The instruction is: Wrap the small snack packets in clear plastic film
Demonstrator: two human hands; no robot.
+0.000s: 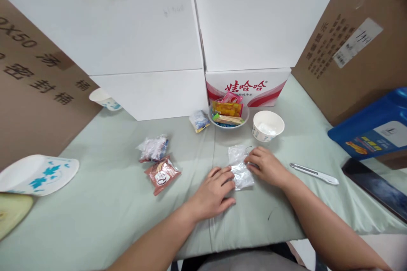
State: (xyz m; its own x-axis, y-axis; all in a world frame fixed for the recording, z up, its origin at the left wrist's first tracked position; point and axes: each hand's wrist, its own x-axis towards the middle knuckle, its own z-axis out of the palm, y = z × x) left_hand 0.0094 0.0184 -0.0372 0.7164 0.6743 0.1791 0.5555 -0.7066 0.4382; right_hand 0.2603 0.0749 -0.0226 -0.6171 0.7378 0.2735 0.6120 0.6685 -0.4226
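Note:
A clear plastic packet lies flat on the pale green tablecloth in front of me. My left hand rests palm down at the packet's left edge, its fingers stretched out and touching the plastic. My right hand lies on the packet's right side, fingers curled and pressing its edge. Behind the packet stands a white paper bowl and a bowl of wrapped snacks.
Snack packets lie to the left. A white utility knife and a dark phone lie to the right. White boxes and cardboard boxes wall the back. A patterned paper plate sits far left.

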